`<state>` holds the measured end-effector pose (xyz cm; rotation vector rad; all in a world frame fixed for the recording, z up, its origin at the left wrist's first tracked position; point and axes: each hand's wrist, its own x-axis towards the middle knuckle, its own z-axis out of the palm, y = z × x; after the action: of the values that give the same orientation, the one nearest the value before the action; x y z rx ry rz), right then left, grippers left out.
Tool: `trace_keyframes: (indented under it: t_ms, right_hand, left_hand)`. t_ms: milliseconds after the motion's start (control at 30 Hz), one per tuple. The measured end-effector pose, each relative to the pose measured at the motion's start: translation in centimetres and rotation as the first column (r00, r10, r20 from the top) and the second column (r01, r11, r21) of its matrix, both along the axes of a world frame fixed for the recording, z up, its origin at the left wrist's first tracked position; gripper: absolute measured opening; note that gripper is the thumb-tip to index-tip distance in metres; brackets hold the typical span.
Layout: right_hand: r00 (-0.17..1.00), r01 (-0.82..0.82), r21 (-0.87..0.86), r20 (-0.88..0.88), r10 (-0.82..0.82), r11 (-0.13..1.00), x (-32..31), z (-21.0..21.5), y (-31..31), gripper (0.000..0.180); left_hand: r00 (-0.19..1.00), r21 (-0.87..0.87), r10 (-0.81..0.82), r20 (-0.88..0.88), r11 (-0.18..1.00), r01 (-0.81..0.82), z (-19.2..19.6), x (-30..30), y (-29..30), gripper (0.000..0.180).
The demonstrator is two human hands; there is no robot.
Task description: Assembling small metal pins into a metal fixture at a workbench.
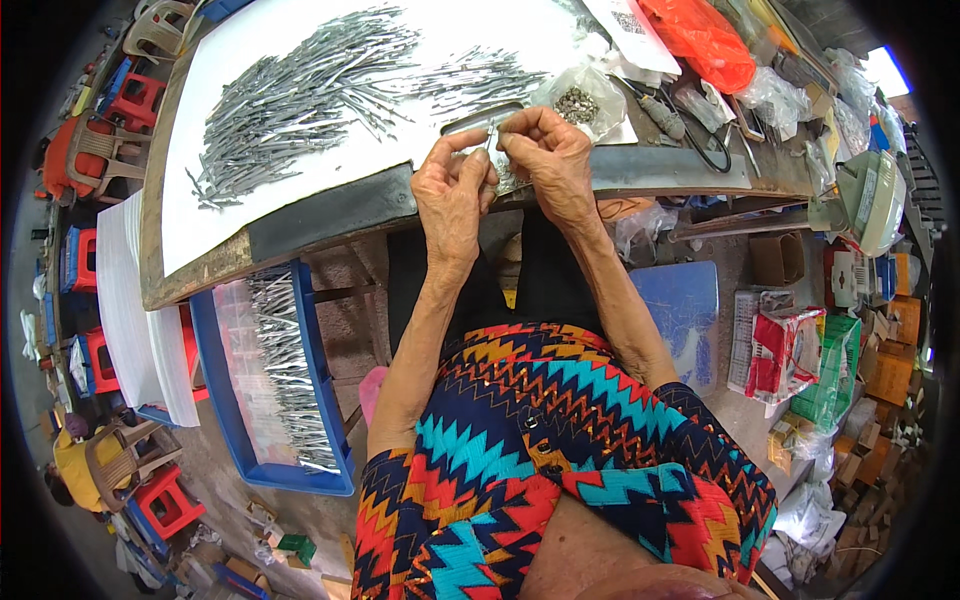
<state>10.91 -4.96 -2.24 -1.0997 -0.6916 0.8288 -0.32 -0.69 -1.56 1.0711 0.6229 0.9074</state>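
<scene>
My left hand [452, 188] and my right hand [552, 158] meet at the table's near edge, fingertips almost touching. Each is closed in a pinch between thumb and forefinger. Between them a small, thin metal piece [491, 136] stands roughly upright; its exact shape is too small to make out. Just beyond the fingers lies a dark-rimmed shallow tray [462, 124], partly hidden by my hands. A large heap of thin grey metal strips [290, 110] covers the white tabletop to the left, with a smaller heap of strips [478, 82] straight ahead. Right of my right hand sits a clear bag of small metal parts [576, 104].
Dark padding [330, 212] lines the table's near edge. Below left stands a blue crate [325, 400] of metal strips. A red plastic bag [700, 45], a black cable [715, 160] and clutter fill the right side. A blue stool top [678, 315] is beside my right arm.
</scene>
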Motion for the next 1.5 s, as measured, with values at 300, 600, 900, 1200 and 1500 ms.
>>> trace_keyframes:
  t_ms: [300,600,900,1200,1500]
  right_hand:
    - [0.95,0.13,0.064,0.279,-0.143,0.989,-0.5,-0.2,0.2,0.014]
    - [0.918,0.15,0.035,0.365,-0.152,0.988,-0.3,-0.3,0.0,0.017]
    - [0.959,-0.051,0.043,0.282,0.037,0.998,1.2,0.9,-0.5,0.028]
    - [0.959,-0.015,0.002,0.282,0.014,1.0,0.5,0.5,0.3,0.031]
    - [0.958,0.114,0.042,0.26,-0.121,0.993,-1.3,0.0,0.4,0.022]
  left_hand:
    - [0.999,0.051,0.028,-0.036,0.998,-0.026,-0.1,0.0,0.0,0.017]
    - [0.998,0.08,0.016,-0.061,0.997,-0.011,-0.1,-0.5,0.1,0.016]
    - [0.979,-0.077,-0.205,-0.021,0.976,0.203,1.4,-2.1,1.4,0.018]
    - [0.985,0.241,0.069,-0.16,0.97,-0.029,-0.1,-0.7,0.3,0.015]
    - [0.973,0.264,0.146,-0.176,0.96,-0.096,0.2,-0.2,-0.1,0.014]
